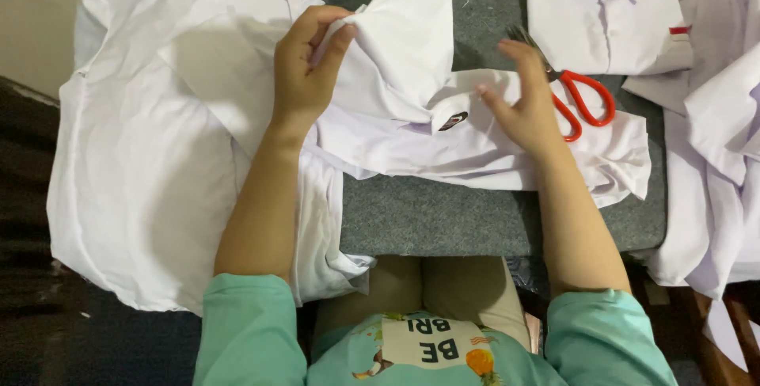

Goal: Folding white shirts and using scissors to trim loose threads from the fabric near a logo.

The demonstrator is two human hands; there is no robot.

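A white shirt [443,144] lies crumpled across a grey felt-covered table [435,216]. My left hand [305,69] pinches a raised fold of its cloth between thumb and fingers. My right hand [522,101] rests flat on the shirt to the right, fingers spread. A small dark label [453,121] shows on a strip of the shirt between my hands.
Red-handled scissors [582,101] lie just right of my right hand, partly hidden by it. A large white shirt [150,140] drapes over the table's left edge. More white shirts lie at the back right [606,14] and far right [716,148].
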